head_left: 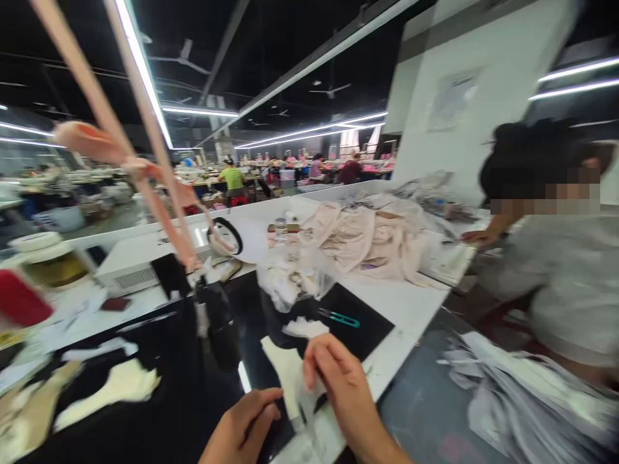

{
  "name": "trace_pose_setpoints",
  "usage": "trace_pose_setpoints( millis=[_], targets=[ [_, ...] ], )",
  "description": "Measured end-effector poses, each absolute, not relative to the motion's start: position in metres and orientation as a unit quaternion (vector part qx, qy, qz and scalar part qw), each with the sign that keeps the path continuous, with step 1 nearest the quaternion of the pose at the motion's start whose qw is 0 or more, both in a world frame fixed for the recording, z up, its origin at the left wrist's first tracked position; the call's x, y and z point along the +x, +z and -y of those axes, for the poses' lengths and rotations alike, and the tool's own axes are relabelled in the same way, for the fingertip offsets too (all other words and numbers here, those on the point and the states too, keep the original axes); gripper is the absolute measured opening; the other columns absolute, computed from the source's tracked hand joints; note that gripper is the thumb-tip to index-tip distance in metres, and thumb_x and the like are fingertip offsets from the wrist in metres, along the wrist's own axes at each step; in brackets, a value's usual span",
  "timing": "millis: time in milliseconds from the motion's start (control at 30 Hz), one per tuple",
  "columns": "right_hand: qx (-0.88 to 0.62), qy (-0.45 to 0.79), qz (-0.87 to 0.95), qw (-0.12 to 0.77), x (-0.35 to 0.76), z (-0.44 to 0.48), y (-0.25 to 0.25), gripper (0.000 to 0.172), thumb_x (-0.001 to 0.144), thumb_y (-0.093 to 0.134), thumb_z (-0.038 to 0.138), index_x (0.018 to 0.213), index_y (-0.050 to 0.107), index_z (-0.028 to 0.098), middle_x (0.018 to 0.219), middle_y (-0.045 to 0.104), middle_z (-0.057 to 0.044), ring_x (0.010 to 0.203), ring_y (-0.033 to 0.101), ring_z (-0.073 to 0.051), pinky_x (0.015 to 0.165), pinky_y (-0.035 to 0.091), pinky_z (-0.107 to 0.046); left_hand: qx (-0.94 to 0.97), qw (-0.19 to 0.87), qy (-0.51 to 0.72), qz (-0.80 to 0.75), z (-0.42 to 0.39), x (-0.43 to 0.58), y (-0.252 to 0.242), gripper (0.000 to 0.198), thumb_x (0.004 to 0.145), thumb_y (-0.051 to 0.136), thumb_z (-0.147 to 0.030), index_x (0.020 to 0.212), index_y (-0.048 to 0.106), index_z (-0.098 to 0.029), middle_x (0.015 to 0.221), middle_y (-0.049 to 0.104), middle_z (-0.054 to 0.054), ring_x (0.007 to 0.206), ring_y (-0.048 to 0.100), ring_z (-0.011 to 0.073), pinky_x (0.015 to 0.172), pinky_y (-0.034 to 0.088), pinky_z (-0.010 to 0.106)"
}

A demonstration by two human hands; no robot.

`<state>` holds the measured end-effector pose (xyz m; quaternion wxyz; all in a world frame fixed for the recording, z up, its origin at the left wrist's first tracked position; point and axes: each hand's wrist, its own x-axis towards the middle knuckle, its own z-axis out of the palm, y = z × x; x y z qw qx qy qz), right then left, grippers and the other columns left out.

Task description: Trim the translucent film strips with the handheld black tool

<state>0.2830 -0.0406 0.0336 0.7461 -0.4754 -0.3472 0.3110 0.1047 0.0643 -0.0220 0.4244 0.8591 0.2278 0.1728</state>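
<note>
At the bottom centre is my left hand [244,425], index finger and thumb a little apart, with nothing visible between them. My right hand [341,386] is curled closed in a pinch to the right; anything in its fingertips is too small to make out. Between the hands, a cream fabric piece [285,370] lies on the work surface beside the sewing machine, partly covered by my right hand. Just beyond it are a small white ruffled piece [305,327] and teal thread snips [344,318] on a black mat.
A black machine head [217,322] stands left of centre. Cream pieces [113,390] lie on the left. Behind the mat are a clear plastic bag [293,277] and heaped beige fabric [362,238]. Grey fabric [532,399] is at right, near another person [561,270].
</note>
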Motion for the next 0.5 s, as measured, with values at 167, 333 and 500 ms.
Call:
trace_pose_setpoints(
  millis=[167,333,500],
  targets=[
    [-0.488,0.369,0.322,0.723,0.276,0.052,0.023,0.044,0.095,0.064,0.063,0.075,0.063,0.023,0.060,0.058,0.001,0.060,0.049,-0.017,0.062,0.039,-0.030,0.685,0.633,0.177,-0.314,-0.043,0.103,0.000,0.079,0.091,0.045,-0.085,0.112,0.077,-0.016,0.105,0.078,0.014,0.101,0.071,0.0267,0.084,0.054,0.033],
    [-0.524,0.398,0.330,0.677,0.261,0.057,0.019,0.050,0.091,0.063,0.070,0.071,0.064,0.024,0.059,0.057,-0.002,0.059,0.050,-0.018,0.061,0.042,-0.031,0.581,0.725,0.211,-0.305,-0.033,0.099,0.007,0.077,0.072,0.074,-0.083,0.107,0.075,-0.014,0.093,0.073,0.010,0.089,0.066,0.0225,0.078,0.049,0.031],
    [-0.565,0.387,0.356,0.635,0.251,0.055,0.013,0.047,0.088,0.065,0.069,0.073,0.068,0.024,0.067,0.065,-0.003,0.061,0.057,-0.018,0.060,0.049,-0.029,0.533,0.735,0.229,-0.351,-0.035,0.098,0.017,0.058,0.064,0.092,-0.063,0.088,0.074,-0.014,0.071,0.063,0.000,0.064,0.051,0.0110,0.064,0.040,0.025]
  ],
)
